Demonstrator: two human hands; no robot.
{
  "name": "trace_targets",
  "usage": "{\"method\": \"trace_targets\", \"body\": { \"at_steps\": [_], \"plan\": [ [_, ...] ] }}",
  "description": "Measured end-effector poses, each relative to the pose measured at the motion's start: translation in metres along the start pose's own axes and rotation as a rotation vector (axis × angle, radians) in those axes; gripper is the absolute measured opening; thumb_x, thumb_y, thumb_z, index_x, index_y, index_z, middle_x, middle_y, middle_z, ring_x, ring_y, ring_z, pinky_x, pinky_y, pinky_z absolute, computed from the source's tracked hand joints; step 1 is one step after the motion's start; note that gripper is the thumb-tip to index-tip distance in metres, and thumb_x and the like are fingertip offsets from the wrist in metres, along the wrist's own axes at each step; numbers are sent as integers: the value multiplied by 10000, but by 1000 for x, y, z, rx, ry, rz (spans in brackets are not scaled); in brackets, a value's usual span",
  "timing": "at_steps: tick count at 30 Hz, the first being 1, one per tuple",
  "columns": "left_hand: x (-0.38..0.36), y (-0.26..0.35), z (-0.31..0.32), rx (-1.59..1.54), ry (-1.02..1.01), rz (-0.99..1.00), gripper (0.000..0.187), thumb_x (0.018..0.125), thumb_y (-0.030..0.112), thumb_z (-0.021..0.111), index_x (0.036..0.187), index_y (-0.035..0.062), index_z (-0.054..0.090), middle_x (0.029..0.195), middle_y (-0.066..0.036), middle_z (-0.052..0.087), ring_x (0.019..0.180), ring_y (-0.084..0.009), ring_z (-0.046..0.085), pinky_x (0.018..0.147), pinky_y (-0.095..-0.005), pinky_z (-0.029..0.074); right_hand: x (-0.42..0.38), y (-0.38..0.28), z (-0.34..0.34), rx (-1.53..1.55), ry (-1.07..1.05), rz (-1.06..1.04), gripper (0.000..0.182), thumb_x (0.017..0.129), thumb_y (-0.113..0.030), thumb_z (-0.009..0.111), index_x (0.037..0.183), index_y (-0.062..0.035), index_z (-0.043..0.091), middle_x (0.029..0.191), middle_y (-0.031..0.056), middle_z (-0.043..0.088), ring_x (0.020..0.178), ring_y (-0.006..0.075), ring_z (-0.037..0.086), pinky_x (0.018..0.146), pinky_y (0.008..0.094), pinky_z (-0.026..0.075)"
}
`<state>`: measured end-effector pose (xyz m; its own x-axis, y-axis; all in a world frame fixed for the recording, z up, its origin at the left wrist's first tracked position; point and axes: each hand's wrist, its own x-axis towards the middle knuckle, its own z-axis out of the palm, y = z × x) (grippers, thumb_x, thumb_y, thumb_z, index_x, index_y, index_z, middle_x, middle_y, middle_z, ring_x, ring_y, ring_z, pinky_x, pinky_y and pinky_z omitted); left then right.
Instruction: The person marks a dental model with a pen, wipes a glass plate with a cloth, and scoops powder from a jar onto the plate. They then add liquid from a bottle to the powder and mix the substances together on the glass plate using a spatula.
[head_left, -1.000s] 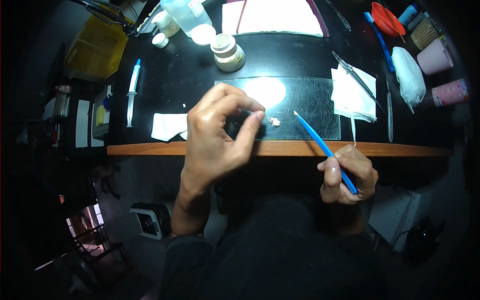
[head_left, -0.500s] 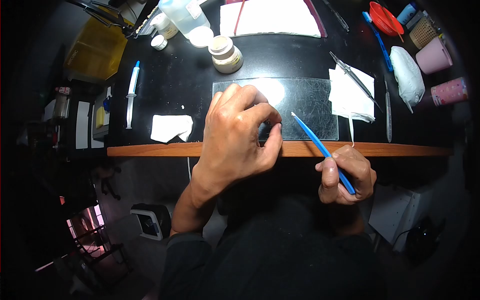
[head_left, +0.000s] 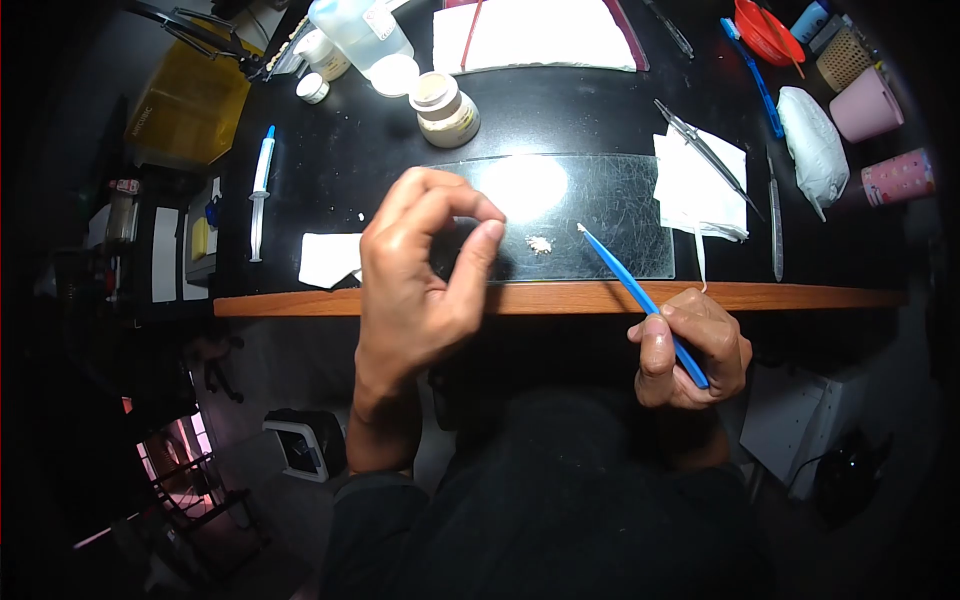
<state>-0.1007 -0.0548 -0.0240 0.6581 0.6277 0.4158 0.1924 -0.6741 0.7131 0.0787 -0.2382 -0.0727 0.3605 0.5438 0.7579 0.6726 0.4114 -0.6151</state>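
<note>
A blue stick-like tool (head_left: 640, 290) is held in my right hand (head_left: 693, 350), its tip, with a bit of pale material, over the glass plate (head_left: 620, 215). On that plate lies a small heap of whitish powder or crumbs (head_left: 539, 245). My left hand (head_left: 420, 260) hovers at the plate's left side, thumb and forefinger curved towards each other with a small gap between the tips. Nothing shows between them. Behind the plate stands a cream-coloured jar (head_left: 446, 115).
Left are a syringe (head_left: 262, 190) and a folded white cloth (head_left: 325, 262). Tweezers (head_left: 705, 155) lie on white tissues (head_left: 685, 200) at right, beside a metal tool (head_left: 775, 220). The wooden table edge (head_left: 580, 297) runs in front. A clear bottle (head_left: 360, 35) stands behind.
My left hand has moved left, away from the middle of the plate, and its thumb and forefinger show a gap. The pale heap has come into view. My right hand has hardly moved.
</note>
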Motion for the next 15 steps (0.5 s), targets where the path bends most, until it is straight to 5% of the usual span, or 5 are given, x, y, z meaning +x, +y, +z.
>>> {"method": "trace_targets", "body": {
  "at_steps": [2,3,10,12,15],
  "plan": [
    [-7,5,-8,-95,62,-202,58,902,5,784,936,10,738,949,-69,666,846,-133,633,738,-294,487,1,-1,0,-3,-9,5,123,918,52,703,1015,11,640,635,70,679,547,166,700,519,273,537],
    [-11,1,-11,-136,65,-183,29,950,2,756,957,-1,729,971,-45,661,861,-79,607,730,-248,470,1,-1,0,-4,-10,4,123,918,52,702,1016,11,638,634,69,675,544,167,696,516,274,534],
    [-43,-7,-20,-1292,254,-441,122,1092,73,651,1147,-21,705,1118,-100,690,936,-149,687,811,-272,572,1,1,3,-16,-1,-22,148,915,75,667,1041,13,620,623,65,646,503,167,638,498,288,490],
    [-50,-11,-21,-1426,253,-495,159,1132,111,594,1223,-13,630,1157,-101,600,1034,-170,600,860,-288,536,1,0,3,-23,-6,-13,169,903,89,657,1046,11,614,617,64,644,496,165,627,505,290,485],
    [-54,-14,-19,-1594,322,-529,160,1109,107,643,1210,3,710,1151,-108,726,1030,-191,726,920,-317,637,-2,1,4,-17,6,-10,188,889,97,652,1050,7,613,607,61,639,499,162,629,515,295,494]
  ]
}}
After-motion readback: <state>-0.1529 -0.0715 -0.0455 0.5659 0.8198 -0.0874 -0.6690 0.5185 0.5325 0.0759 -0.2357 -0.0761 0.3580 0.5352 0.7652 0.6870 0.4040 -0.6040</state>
